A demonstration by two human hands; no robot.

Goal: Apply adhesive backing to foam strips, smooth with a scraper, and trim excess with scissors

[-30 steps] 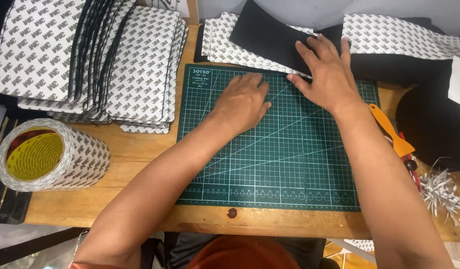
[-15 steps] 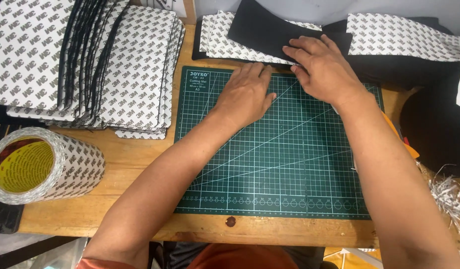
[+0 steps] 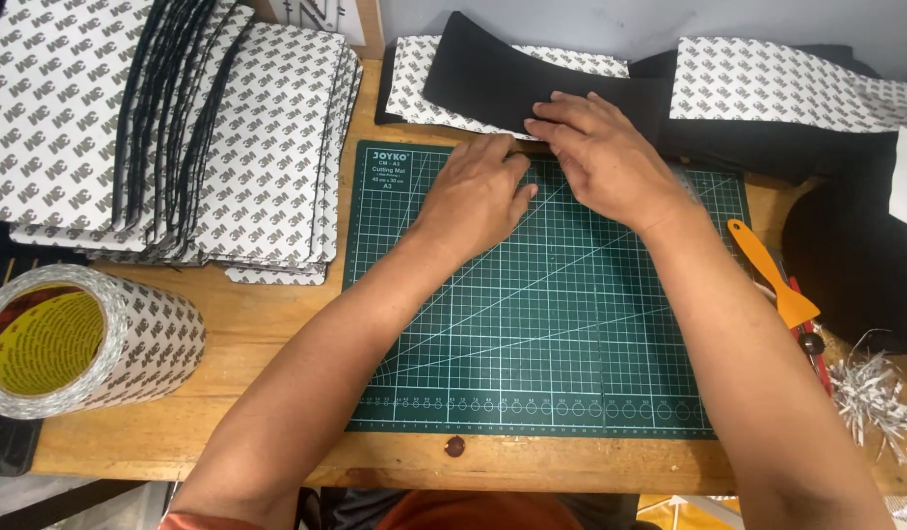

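Green cutting mat (image 3: 532, 324) fills the middle of the wooden bench (image 3: 267, 324), and both hands are up at its 12 o'clock edge. The left hand (image 3: 473, 196) lies palm down on the mat, fingers together and curled a little, fingertips pressed at the mat's top border just under the black foam sheet (image 3: 503, 79). The right hand (image 3: 601, 162) sits just beside it at 1 o'clock, fingers slightly spread and flat, tips resting on the near edge of that black sheet; whether it pinches the edge or only presses on it, I cannot tell. The 2 hands are nearly touching at the thumbs.

The black sheet itself lies tilted across a patterned white backing piece (image 3: 414, 83) at 12 o'clock, beyond the mat, its lower edge meeting the mat's top border. At 10 o'clock, a fanned stack of patterned sheets (image 3: 159, 137) with black edges covers the bench corner. At 8 o'clock, a big roll of double-sided tape (image 3: 80, 339) lies on its side, yellow core showing. At 3 o'clock, an orange scraper (image 3: 768, 270) rests on the wood just off the mat, with a tangle of white paper shreds (image 3: 871, 393) at 4 o'clock. More patterned sheet (image 3: 768, 83) over black material sits at 2 o'clock.
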